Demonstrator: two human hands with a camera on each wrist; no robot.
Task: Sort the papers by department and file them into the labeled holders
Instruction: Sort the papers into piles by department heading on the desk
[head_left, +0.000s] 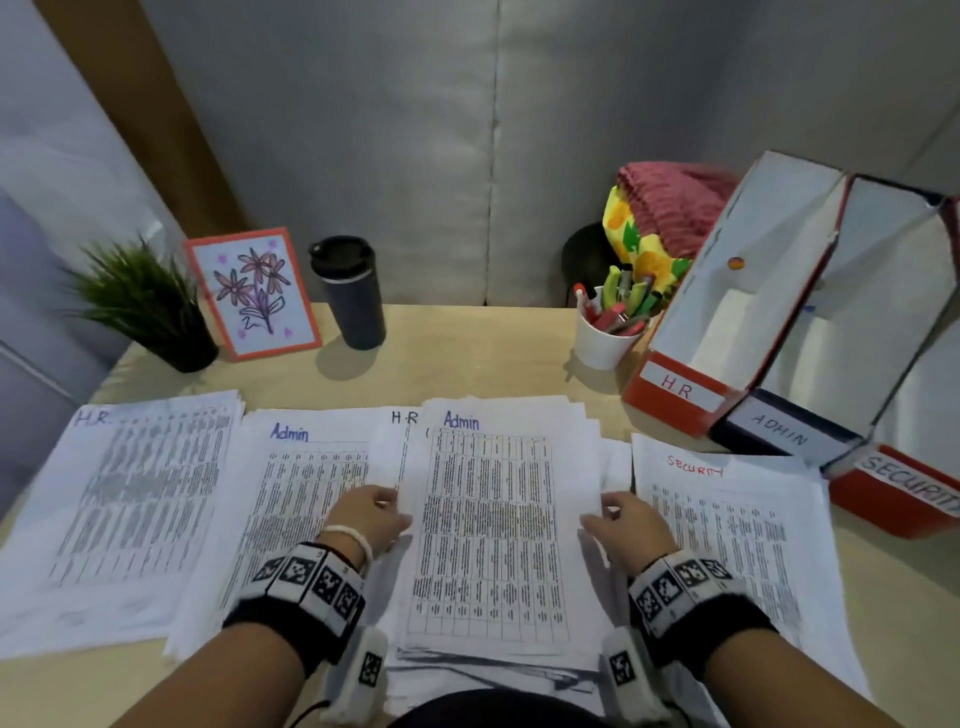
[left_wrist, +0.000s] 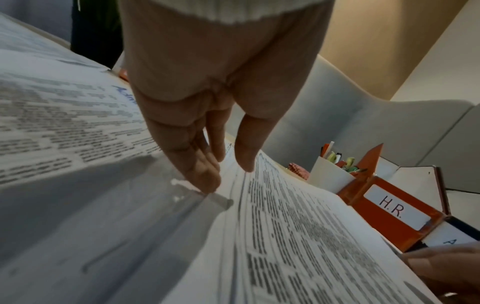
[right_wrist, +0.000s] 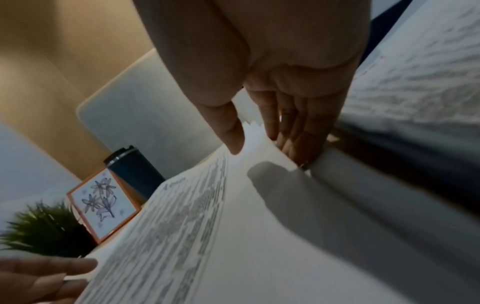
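Note:
A central stack of printed sheets, topped by a page headed "Admin", lies in front of me. My left hand presses straight fingers against its left edge, thumb at the top sheet. My right hand does the same at the right edge. The left wrist view shows my left hand beside the stack; the right wrist view shows my right hand at its edge. Sorted piles lie around: H.R., Admin, Security. Holders labeled H.R., ADMIN and SECURITY stand at the right.
Along the back of the desk stand a potted plant, a framed flower drawing, a dark tumbler and a white cup of pens. A folded cloth bundle sits behind the cup. One H.R. sheet peeks from under the central stack.

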